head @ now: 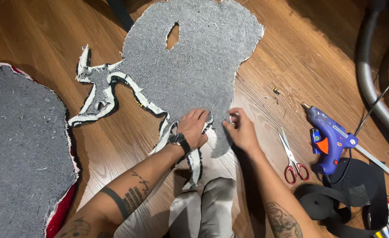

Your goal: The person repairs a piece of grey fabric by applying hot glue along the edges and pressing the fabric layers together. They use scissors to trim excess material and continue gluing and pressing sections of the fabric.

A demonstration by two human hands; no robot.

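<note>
A shaped rug piece (pixel 194 61) lies face down on the wooden floor, grey backing up, with white and black tufted edges and a hole near its top. My left hand (pixel 193 128), with a black wristwatch on the wrist, lies flat on the piece's lower edge. My right hand (pixel 241 131) pinches that same lower edge just to the right, fingers curled on the fabric. Both forearms reach in from the bottom of the view.
A second grey-backed rug (pixel 18 145) with a red edge lies at the left. Red-handled scissors (pixel 291 156), a blue glue gun (pixel 329 139), black webbing rolls (pixel 335 198) and a grey vacuum hose (pixel 371 75) sit at the right. My knees (pixel 203 207) are below.
</note>
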